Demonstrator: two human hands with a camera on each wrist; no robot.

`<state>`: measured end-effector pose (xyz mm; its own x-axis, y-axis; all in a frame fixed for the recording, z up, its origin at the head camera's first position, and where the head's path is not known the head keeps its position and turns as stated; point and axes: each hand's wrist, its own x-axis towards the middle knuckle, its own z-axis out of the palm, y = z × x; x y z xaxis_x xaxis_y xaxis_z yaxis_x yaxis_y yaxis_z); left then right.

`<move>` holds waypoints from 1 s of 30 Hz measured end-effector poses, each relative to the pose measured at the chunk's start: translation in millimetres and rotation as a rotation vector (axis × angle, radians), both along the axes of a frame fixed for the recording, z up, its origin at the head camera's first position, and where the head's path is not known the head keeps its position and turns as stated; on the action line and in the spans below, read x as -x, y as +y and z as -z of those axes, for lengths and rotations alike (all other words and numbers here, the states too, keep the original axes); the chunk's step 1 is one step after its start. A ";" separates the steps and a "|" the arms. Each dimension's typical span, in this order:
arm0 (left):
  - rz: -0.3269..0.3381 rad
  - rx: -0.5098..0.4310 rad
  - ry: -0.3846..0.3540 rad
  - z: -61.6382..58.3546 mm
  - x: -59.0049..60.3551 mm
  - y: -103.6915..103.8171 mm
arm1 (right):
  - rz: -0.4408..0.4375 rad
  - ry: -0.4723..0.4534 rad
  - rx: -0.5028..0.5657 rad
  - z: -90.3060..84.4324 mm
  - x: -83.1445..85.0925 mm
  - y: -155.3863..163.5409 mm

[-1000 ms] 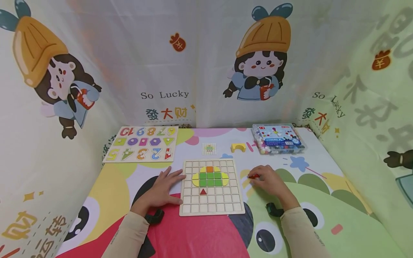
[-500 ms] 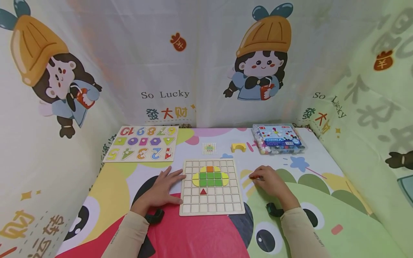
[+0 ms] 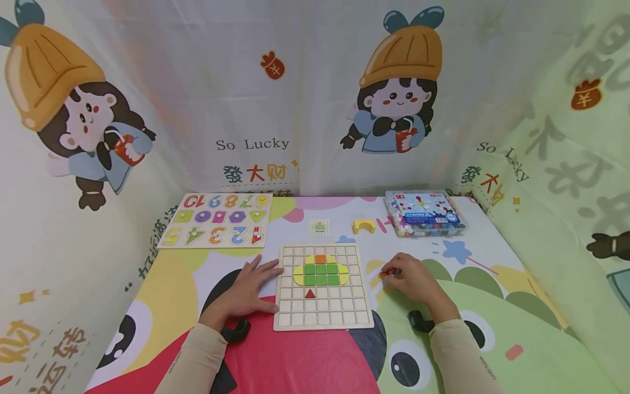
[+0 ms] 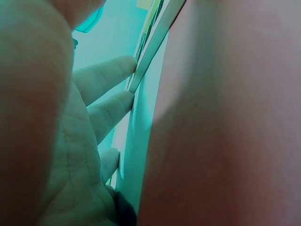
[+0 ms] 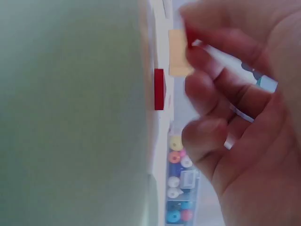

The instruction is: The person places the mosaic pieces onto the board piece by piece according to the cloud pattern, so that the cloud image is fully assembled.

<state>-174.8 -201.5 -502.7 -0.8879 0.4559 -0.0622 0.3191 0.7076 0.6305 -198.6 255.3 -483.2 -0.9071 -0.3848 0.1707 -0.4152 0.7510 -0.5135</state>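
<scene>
In the head view a wooden grid board (image 3: 322, 320) lies in the middle. It bears green squares (image 3: 321, 268), yellow curved pieces (image 3: 298, 274), an orange square (image 3: 320, 259) and a red triangle (image 3: 310, 294). My left hand (image 3: 246, 287) rests at the board's left side, fingers spread and fairly straight. In the left wrist view its fingertips (image 4: 126, 66) touch the edge. Right of the board, my right hand (image 3: 410, 279) pinches a small red tile (image 5: 189, 35) between thumb and fingers. Below those fingers, another red tile (image 5: 159, 89) lies on the table.
Behind the board lie a small pattern card (image 3: 319, 227) and a yellow arch block (image 3: 363, 225). A number and shape puzzle (image 3: 216, 221) sits at the back left. At the back right stands a clear box of beads (image 3: 425, 212). Printed curtains (image 3: 315, 109) surround the table.
My right hand's fingertips have drawn slightly to the right, with red showing at them throughout. The left hand and the pieces on the board stay in place.
</scene>
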 end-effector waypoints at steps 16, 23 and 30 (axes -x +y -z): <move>0.032 -0.016 0.035 -3.6 0.1 -1.1 | -0.263 -0.051 -0.094 -24.7 -2.7 -53.2; 0.020 -0.008 0.017 -2.9 2.1 -2.1 | -0.359 -0.047 -0.162 -32.2 -2.5 -87.3; 0.017 0.002 0.010 -1.6 2.5 -1.6 | -0.445 0.013 -0.236 -28.3 0.2 -113.9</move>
<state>-177.3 -203.1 -501.2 -0.8806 0.4708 -0.0540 0.3376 0.7032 0.6257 -198.8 141.4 -454.9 -0.6443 -0.7635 0.0426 -0.7272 0.5945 -0.3433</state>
